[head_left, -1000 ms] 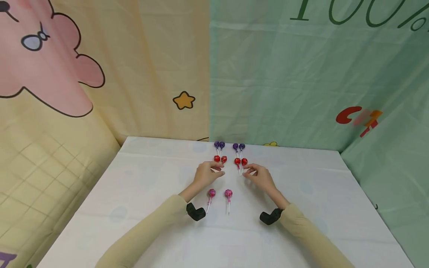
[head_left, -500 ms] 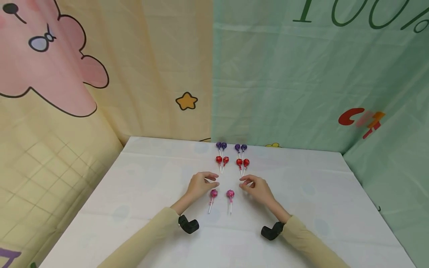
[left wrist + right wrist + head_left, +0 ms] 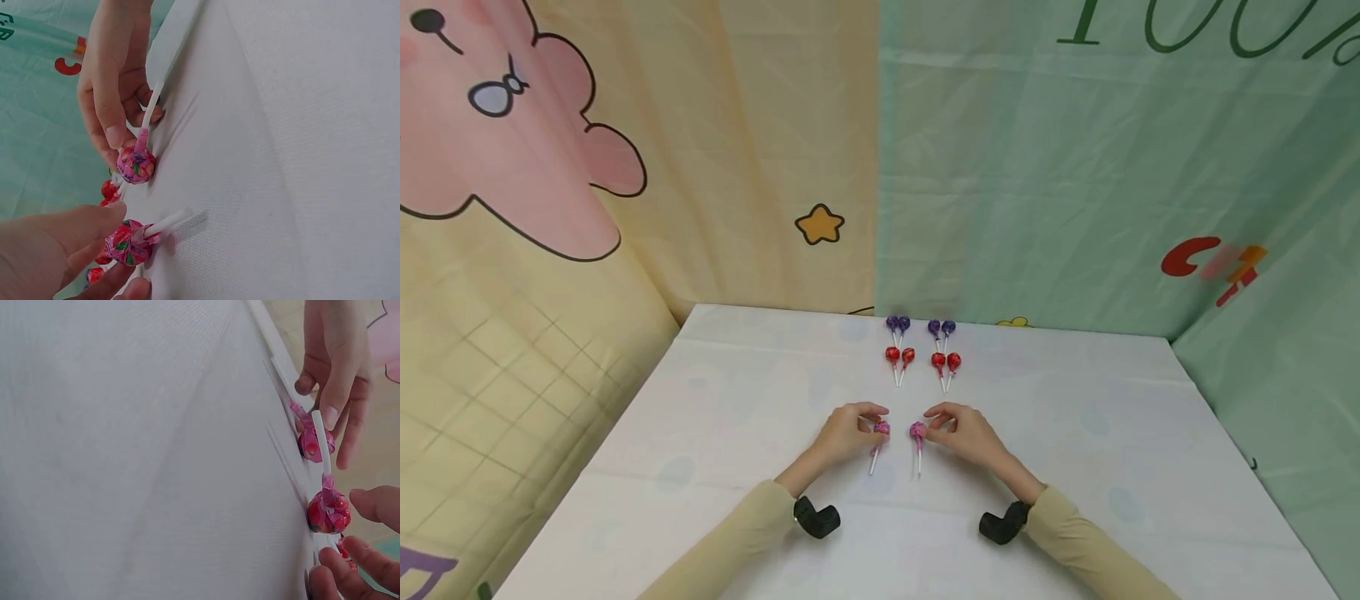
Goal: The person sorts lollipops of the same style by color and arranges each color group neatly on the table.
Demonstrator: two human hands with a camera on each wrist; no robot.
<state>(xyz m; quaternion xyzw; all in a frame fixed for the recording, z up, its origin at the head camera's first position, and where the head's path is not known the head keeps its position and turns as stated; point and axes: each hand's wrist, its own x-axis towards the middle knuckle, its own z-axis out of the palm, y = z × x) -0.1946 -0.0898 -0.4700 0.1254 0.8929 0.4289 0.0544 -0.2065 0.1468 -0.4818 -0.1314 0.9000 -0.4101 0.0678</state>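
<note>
Two pink-wrapped lollipops lie side by side on the white table, sticks toward the person. My left hand (image 3: 847, 432) is around the head of the left pink lollipop (image 3: 130, 242); its thumb overlaps the wrapper in the head view, while the index fingertip stands a little beyond it. At the right pink lollipop (image 3: 328, 511) is my right hand (image 3: 972, 435), thumb and fingers parted on either side of the candy. A narrow gap shows between that thumb (image 3: 375, 503) and the wrapper in the right wrist view.
Farther back on the white table (image 3: 760, 367) lie red lollipops, a left pair (image 3: 892, 354) and a right pair (image 3: 938, 360). Behind them are purple lollipops, also in a left pair (image 3: 904, 322) and a right pair (image 3: 949, 327). A printed curtain (image 3: 1037, 183) hangs behind the table.
Both hands have drawn back from the red lollipops toward the person and come to the two pink ones. The red lollipops' sticks, earlier partly covered by the hands, now show fully.
</note>
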